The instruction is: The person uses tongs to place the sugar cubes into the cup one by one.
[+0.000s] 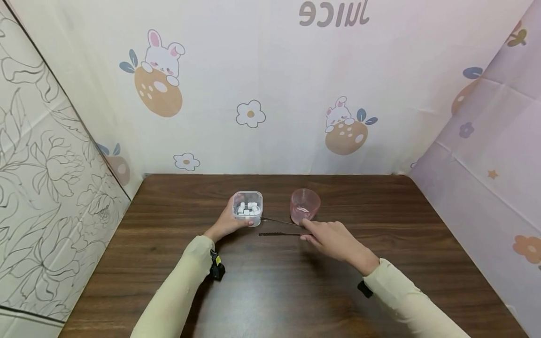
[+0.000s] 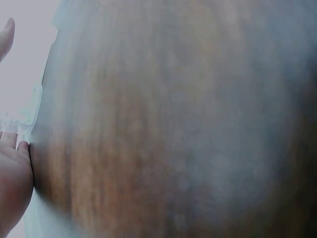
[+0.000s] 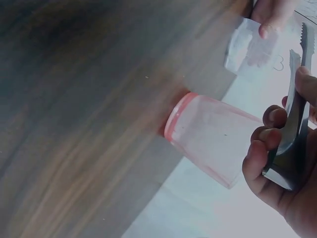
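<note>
I worry most about the right hand (image 1: 334, 239), whose curled fingers grip the metal tongs (image 3: 296, 121): the two arms stand apart with nothing between the tips, and one tip ends close by the clear container (image 1: 257, 219) to the hand's left. If I swing that hand farther left at this height, the tip could knock the container's wall rather than clear its rim. The left hand (image 1: 226, 223) holds the container just to its right, thumb along the near wall, other fingers mostly hidden; a slack hold would let a bump tip it. The white cubes (image 1: 246, 212) lie loose inside, so a tilt could slide or spill them, and their flat sides may slip from the toothed tips under an uneven squeeze. The pink cup (image 1: 297, 216) stands upright on the table (image 1: 262, 291), just beyond the right hand's fingers; I cannot tell whether a finger touches it. A careless turn of the wrist could nudge it over. Through its see-through wall I make out no cube, only a pale glint low inside. How firmly the left hand presses, I cannot judge.
</note>
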`<state>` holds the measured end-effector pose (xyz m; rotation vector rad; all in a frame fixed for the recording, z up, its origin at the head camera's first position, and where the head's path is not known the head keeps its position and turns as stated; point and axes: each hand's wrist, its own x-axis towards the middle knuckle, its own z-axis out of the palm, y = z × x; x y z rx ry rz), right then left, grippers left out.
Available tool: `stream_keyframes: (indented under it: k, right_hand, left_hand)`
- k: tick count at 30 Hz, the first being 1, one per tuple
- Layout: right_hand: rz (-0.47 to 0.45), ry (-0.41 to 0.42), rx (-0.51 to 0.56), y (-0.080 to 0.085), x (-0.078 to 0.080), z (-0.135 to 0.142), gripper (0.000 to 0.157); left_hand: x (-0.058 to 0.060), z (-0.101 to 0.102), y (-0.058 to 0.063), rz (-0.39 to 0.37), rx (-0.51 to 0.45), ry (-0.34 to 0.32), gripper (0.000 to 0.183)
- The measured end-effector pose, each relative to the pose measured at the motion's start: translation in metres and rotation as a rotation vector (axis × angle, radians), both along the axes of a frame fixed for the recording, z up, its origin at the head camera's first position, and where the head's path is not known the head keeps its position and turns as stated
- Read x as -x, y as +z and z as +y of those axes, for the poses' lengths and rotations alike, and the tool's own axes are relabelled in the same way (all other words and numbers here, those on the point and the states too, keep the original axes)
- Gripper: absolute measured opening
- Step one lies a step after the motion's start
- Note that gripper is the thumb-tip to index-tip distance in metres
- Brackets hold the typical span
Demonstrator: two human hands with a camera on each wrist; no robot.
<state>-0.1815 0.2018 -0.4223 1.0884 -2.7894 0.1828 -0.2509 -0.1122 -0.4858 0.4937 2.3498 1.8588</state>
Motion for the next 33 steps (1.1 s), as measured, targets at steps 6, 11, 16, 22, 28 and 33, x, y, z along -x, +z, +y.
stream_keyframes:
  k: [6,11,16,22,28,33]
  right_hand:
    - [0.074,-0.015,0.017,0.007,0.008,-0.004,0.022]
    - [0.123,-0.011,0.029,0.009,0.013,-0.009,0.022]
    - [0.149,-0.029,0.031,0.012,0.018,-0.015,0.021]
    - [0.174,-0.054,0.049,0.016,0.025,-0.023,0.019]
    - [0.175,-0.052,0.070,0.016,0.034,-0.032,0.015]
    - [0.185,-0.048,0.086,0.016,0.041,-0.042,0.012]
  left_hand:
    - [0.000,-0.001,0.000,0.008,-0.002,0.001,0.099]
    - [0.002,-0.001,-0.002,0.015,-0.005,-0.006,0.099]
    - [0.011,-0.001,-0.018,0.015,-0.016,0.013,0.101]
    - [0.018,0.000,-0.033,0.042,-0.002,0.042,0.100]
    - [0.017,0.001,-0.035,0.038,-0.025,0.051,0.100]
    - [0.018,0.000,-0.035,0.019,-0.021,0.052,0.101]
